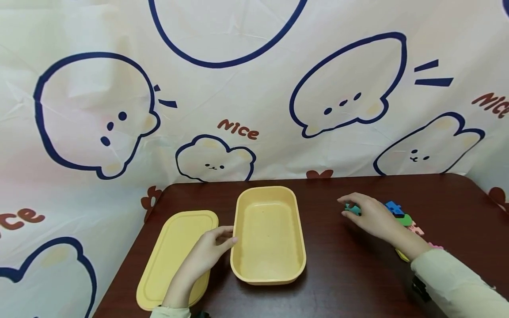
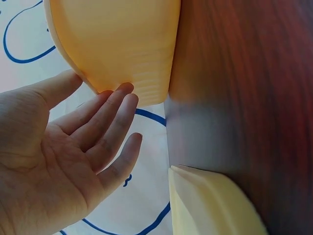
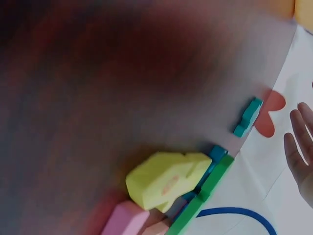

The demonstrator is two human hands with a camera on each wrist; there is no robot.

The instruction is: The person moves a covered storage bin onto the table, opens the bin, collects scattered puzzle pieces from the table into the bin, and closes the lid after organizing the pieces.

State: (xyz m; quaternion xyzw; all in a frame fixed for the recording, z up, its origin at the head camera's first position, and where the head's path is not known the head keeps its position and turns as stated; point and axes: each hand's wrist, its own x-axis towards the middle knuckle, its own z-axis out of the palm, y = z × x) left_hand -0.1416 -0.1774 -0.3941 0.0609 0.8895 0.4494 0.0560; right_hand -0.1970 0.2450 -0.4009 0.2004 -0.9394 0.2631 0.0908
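Observation:
At the near left rim of a deep yellow plastic box point(image 1: 268, 234), my left hand point(image 1: 207, 251) grips with thumb at the rim and fingers against the outer wall; the left wrist view shows that wall point(image 2: 117, 44) close up. My right hand point(image 1: 371, 216) hovers over a small teal puzzle-like piece point(image 1: 353, 209), thumb and fingers spread about it. In the right wrist view the teal piece point(image 3: 248, 117) lies on the table, apart from the fingers point(image 3: 296, 154). Behind that hand sit a blue piece point(image 1: 393, 208), a green piece point(image 1: 404, 220) and a pinkish piece point(image 1: 415, 228).
A flat yellow lid point(image 1: 175, 247) lies left of the box, partly under my left forearm. A yellow piece point(image 3: 168, 178) and a pink piece point(image 3: 124, 220) are close to the green one. The dark wooden table point(image 1: 330, 278) meets a printed cloth point(image 1: 278, 145) at its back edge.

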